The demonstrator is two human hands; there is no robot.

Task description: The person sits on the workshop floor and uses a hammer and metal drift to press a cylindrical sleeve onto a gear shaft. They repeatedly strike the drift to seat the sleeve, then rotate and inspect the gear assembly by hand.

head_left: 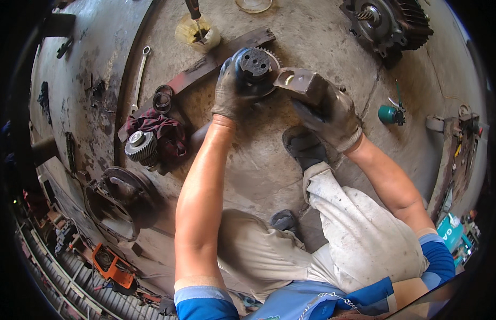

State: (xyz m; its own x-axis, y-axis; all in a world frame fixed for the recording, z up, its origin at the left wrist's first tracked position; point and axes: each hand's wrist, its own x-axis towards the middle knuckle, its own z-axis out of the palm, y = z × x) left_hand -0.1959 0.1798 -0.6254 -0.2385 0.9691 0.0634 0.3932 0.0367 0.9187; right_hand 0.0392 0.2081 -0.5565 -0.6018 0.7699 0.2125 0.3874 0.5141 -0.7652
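My left hand [232,88], in a dirty work glove, is closed round the side of a dark round metal piece [255,62] with several holes in its face. The toothed rim of a gear [273,60] shows behind and beside that piece. My right hand [330,120], gloved too, grips a blocky steel hammer [309,85] close to its head. An eye hole shows in the hammer's face, while its handle is hidden. The hammer head is just right of the gear; whether they touch, I cannot tell.
A wooden beam [226,52] lies beyond my left hand, near a tub of grease [210,38] with a tool in it. At left are a wrench [141,74], a gear shaft [141,146], a rag [165,130] and a round housing [117,205]. A finned motor casing [392,26] stands far right.
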